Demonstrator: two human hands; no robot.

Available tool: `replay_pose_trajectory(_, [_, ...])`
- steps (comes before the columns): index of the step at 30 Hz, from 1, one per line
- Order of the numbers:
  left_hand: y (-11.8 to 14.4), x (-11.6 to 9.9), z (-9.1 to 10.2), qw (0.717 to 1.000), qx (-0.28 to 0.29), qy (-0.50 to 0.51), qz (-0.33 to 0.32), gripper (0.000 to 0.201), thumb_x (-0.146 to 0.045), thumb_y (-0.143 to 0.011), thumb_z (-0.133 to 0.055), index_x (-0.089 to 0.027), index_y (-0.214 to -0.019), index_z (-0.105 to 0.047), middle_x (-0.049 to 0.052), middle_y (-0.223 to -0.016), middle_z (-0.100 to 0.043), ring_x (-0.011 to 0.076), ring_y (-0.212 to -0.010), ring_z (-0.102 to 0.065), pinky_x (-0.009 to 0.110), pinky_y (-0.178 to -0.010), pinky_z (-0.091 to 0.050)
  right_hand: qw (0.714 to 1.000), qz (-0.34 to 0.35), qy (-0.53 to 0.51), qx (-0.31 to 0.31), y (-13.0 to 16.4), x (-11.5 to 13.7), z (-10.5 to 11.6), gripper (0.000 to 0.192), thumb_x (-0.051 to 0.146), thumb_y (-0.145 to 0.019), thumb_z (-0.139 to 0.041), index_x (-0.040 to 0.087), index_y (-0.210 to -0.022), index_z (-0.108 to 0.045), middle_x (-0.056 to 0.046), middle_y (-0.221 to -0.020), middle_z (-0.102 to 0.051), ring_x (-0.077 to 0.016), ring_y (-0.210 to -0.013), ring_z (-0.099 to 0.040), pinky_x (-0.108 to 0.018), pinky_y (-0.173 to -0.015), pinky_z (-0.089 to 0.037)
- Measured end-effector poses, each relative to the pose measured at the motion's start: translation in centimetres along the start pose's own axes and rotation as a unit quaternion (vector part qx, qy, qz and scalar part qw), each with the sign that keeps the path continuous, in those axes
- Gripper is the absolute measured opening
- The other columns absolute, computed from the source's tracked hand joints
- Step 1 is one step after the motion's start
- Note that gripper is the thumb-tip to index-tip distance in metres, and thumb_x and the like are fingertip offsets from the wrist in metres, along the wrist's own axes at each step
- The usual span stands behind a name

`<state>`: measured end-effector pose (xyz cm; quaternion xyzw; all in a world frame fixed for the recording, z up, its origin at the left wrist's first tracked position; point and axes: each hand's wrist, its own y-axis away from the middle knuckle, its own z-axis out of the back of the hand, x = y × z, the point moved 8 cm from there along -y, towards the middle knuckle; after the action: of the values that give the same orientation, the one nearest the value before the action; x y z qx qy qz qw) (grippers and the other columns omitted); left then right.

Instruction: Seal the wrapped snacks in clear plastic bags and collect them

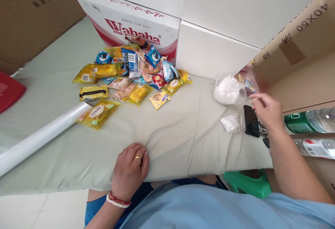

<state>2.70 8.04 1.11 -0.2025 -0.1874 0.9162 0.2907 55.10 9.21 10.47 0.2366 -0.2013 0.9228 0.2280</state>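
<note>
I see right hand (pixel 265 108) fingers loosely spread near clear bag (pixel 246 77); flimsy, slippery, pinch its rim; left hand (pixel 130 170) flat, empty, on worktop (pixel 183 131).

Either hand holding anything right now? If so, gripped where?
Nothing is held. The left hand lies flat on the grey-green cloth; the right hand is blurred, fingers loose, above the black phone.

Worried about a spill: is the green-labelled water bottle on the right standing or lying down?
Lying down. The green-labelled water bottle lies on its side beyond the right hand, its length running sideways. Its cap is out of view.
</note>
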Motion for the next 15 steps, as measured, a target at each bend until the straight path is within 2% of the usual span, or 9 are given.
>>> replay_pose_trajectory(2, [0.2,0.1,0.0,1.000,-0.005,0.010,0.004,0.014,-0.014,-0.093,-0.061,-0.020,-0.106,-0.064,0.012,-0.105,-0.072,0.0306,-0.111,-0.069,0.046,-0.095,-0.055,0.994,-0.018,-0.003,0.109,4.8,-0.5,-2.7,0.032,0.043,-0.089,-0.070,0.020,-0.111,-0.075,-0.006,-0.083,-0.073,-0.0191,-0.068,-0.062,-0.035,-0.071,-0.048])
replay_pose_trajectory(4, [0.3,0.4,0.0,0.999,-0.010,0.036,0.013,0.012,-0.015,-0.094,-0.060,-0.019,-0.104,-0.066,0.012,-0.105,-0.073,0.0298,-0.110,-0.069,0.045,-0.095,-0.055,0.986,-0.028,0.023,0.165,7.8,-0.8,-4.7,0.030,0.047,-0.078,-0.076,0.021,-0.093,-0.074,-0.003,-0.074,-0.070,-0.0193,-0.066,-0.060,-0.034,-0.068,-0.047])
replay_pose_trajectory(6, [0.5,0.8,0.4,0.995,-0.023,0.090,0.039,0.011,-0.017,-0.096,-0.059,-0.020,-0.102,-0.067,0.012,-0.105,-0.072,0.0277,-0.108,-0.068,0.044,-0.095,-0.055,0.991,-0.029,-0.005,0.131,8.9,-0.1,-5.0,0.028,0.047,-0.075,-0.077,0.021,-0.082,-0.071,-0.004,-0.074,-0.069,-0.0191,-0.068,-0.060,-0.034,-0.068,-0.046])
replay_pose_trajectory(8, [0.5,1.3,1.0,0.981,-0.043,0.166,0.093,0.011,-0.021,-0.097,-0.057,-0.020,-0.100,-0.068,0.011,-0.105,-0.071,0.0252,-0.105,-0.068,0.042,-0.095,-0.055,0.990,-0.042,-0.129,0.045,9.1,1.7,-4.3,0.028,0.048,-0.077,-0.076,0.022,-0.085,-0.070,-0.003,-0.078,-0.068,-0.0171,-0.068,-0.057,-0.032,-0.066,-0.046])
replay_pose_trajectory(9, [0.4,1.4,1.2,0.968,-0.046,0.212,0.127,0.013,-0.025,-0.098,-0.057,-0.021,-0.099,-0.069,0.010,-0.103,-0.071,0.0240,-0.103,-0.068,0.041,-0.094,-0.056,0.973,-0.060,-0.221,0.018,9.4,2.9,-4.3,0.030,0.048,-0.076,-0.078,0.023,-0.088,-0.070,-0.001,-0.078,-0.067,-0.0154,-0.065,-0.055,-0.031,-0.063,-0.045])
replay_pose_trajectory(10, [0.3,1.3,1.3,0.949,-0.041,0.265,0.167,0.015,-0.029,-0.099,-0.056,-0.021,-0.098,-0.068,0.009,-0.101,-0.070,0.0229,-0.100,-0.068,0.040,-0.091,-0.056,0.944,-0.083,-0.319,0.016,9.9,4.4,-5.0,0.032,0.048,-0.075,-0.081,0.024,-0.090,-0.068,0.001,-0.076,-0.065,-0.0137,-0.062,-0.053,-0.029,-0.060,-0.044])
replay_pose_trajectory(12, [0.0,0.2,0.6,0.884,0.003,0.401,0.241,0.023,-0.042,-0.100,-0.056,-0.021,-0.101,-0.067,0.008,-0.100,-0.069,0.0205,-0.093,-0.067,0.036,-0.081,-0.058,0.862,-0.122,-0.486,0.079,11.7,8.7,-7.8,0.035,0.046,-0.070,-0.086,0.025,-0.090,-0.066,0.004,-0.072,-0.060,-0.0108,-0.056,-0.049,-0.026,-0.055,-0.043])
replay_pose_trajectory(13, [-0.1,-0.6,-0.1,0.826,0.030,0.486,0.283,0.030,-0.049,-0.100,-0.056,-0.022,-0.108,-0.066,0.009,-0.105,-0.068,0.0199,-0.093,-0.068,0.033,-0.076,-0.057,0.822,-0.135,-0.537,0.132,13.0,11.2,-9.7,0.036,0.046,-0.068,-0.088,0.026,-0.089,-0.066,0.005,-0.069,-0.059,-0.0101,-0.055,-0.047,-0.025,-0.053,-0.042])
replay_pose_trajectory(15, [-0.3,-2.8,-1.7,0.673,0.082,0.650,0.344,0.049,-0.060,-0.094,-0.062,-0.024,-0.126,-0.058,0.010,-0.118,-0.067,0.0194,-0.091,-0.070,0.031,-0.067,-0.057,0.768,-0.151,-0.574,0.240,16.5,16.1,-13.5,0.035,0.046,-0.068,-0.089,0.026,-0.087,-0.067,0.006,-0.065,-0.056,-0.0097,-0.052,-0.046,-0.025,-0.051,-0.042])
